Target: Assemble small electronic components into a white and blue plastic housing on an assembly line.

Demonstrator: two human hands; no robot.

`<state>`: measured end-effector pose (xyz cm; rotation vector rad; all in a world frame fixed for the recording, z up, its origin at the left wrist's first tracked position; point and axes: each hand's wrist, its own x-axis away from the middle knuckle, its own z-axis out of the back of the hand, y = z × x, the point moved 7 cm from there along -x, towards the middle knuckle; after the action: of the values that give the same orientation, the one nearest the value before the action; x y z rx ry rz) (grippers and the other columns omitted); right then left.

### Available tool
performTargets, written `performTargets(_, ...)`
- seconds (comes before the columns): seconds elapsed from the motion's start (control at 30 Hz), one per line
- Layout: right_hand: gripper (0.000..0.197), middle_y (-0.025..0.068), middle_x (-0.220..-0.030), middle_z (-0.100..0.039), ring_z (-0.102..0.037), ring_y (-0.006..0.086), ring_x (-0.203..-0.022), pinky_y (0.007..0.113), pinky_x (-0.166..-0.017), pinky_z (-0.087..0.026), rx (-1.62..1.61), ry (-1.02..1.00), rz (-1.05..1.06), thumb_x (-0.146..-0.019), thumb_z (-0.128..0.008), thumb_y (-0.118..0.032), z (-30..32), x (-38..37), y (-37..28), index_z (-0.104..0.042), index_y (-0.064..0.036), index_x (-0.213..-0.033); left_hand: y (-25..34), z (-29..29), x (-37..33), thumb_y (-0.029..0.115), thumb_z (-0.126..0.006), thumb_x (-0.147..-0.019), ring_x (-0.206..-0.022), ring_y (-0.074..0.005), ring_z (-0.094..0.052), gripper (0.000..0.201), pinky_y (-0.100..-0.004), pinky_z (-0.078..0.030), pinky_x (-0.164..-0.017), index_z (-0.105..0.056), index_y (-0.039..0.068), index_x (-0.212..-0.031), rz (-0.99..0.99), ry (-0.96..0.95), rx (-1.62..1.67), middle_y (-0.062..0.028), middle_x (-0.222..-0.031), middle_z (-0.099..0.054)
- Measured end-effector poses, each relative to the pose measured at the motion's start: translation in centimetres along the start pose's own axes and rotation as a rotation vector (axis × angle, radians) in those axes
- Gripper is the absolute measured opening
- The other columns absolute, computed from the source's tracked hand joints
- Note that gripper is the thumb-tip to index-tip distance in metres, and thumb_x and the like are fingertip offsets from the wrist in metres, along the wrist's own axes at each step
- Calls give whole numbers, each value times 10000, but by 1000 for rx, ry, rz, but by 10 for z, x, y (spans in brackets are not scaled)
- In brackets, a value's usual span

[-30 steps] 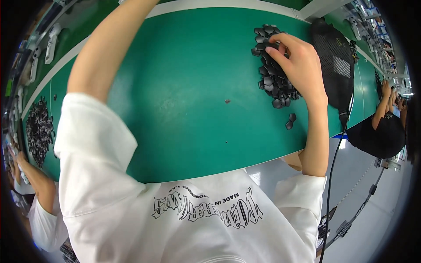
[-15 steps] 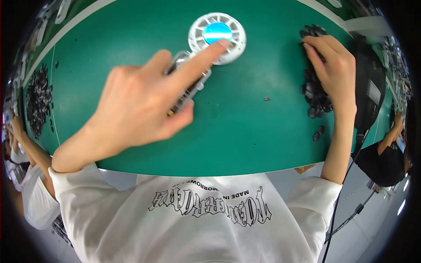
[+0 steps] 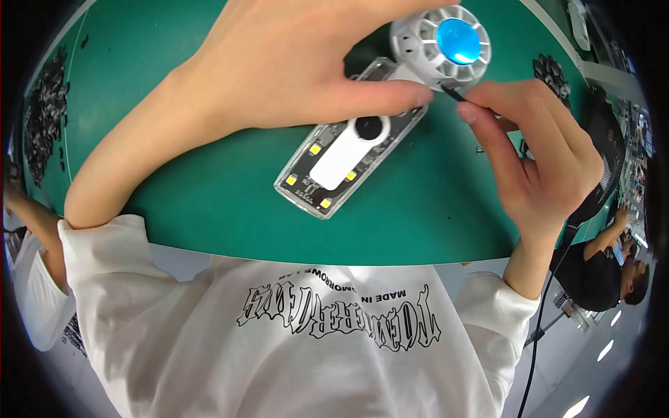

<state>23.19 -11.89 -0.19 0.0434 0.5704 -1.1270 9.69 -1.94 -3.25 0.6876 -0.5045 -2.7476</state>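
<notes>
A device resembling a handheld fan has a round white slatted head (image 3: 405, 42) with a blue disc (image 3: 458, 42) in its middle. Its clear handle (image 3: 348, 164) shows a dark circuit board, small yellow squares, a white panel and a black round spot. My left hand (image 3: 279, 76) grips it from above, thumb across the neck and fingers around the head's far side, partly out of the picture. Pinched between thumb and forefinger, a small black piece (image 3: 453, 93) is in my right hand (image 3: 543, 146); its tip meets the near rim of the head.
Small black pieces lie in a pile (image 3: 43, 125) at the table's left and another pile (image 3: 550, 73) at the right. Beyond my right hand is a black bag-like object (image 3: 608, 150) with a black cable (image 3: 540, 327). Other people (image 3: 599, 275) sit at both sides.
My right hand has come from the right pile to the fan's head with a black piece. The fan has moved nearer, its handle face now showing, and my left hand has shifted its grip.
</notes>
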Motion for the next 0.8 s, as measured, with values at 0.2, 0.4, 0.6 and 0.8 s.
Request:
performTargets(0.2, 156, 78, -779, -691, -613, 145, -585, 227, -494, -464, 174, 1, 100, -757, -820, 66, -2, 3, -10, -691, 34, -838, 17, -2, -1, 353, -823, -770, -681, -298, -622, 685, -371, -504, -580, -599, 12, -1320, -327, 326, 29, -115, -908, -607)
performTargets(0.4, 179, 76, -766, -671, -617, 145, -597, 234, -506, -482, 358, -108, 47, -762, -836, 41, -7, -6, -26, -688, 28, -860, 9, -13, -6, 255, -801, -767, -755, -351, -651, 516, -403, -525, -620, -624, -20, -1167, -99, 80, 223, -172, -852, -635)
performTargets(0.6, 238, 65, -816, -681, -663, 120, -690, 221, -580, -540, 146, 29, 8, -776, -838, 50, -4, -1, -1, -681, 34, -954, -3, -9, -21, 180, -793, -754, -755, -367, -672, 406, -406, -539, -647, -632, -38, -1056, 67, -52, 373, -207, -807, -669)
performTargets(0.8, 343, 65, -952, -693, -709, 124, -829, 231, -707, -592, -225, 42, -341, -779, -819, 93, -9, -13, 23, -660, 50, -1079, -25, 3, -25, 139, -807, -736, -757, -292, -714, 389, -353, -551, -661, -652, -31, -1050, 237, -36, 646, -195, -828, -711)
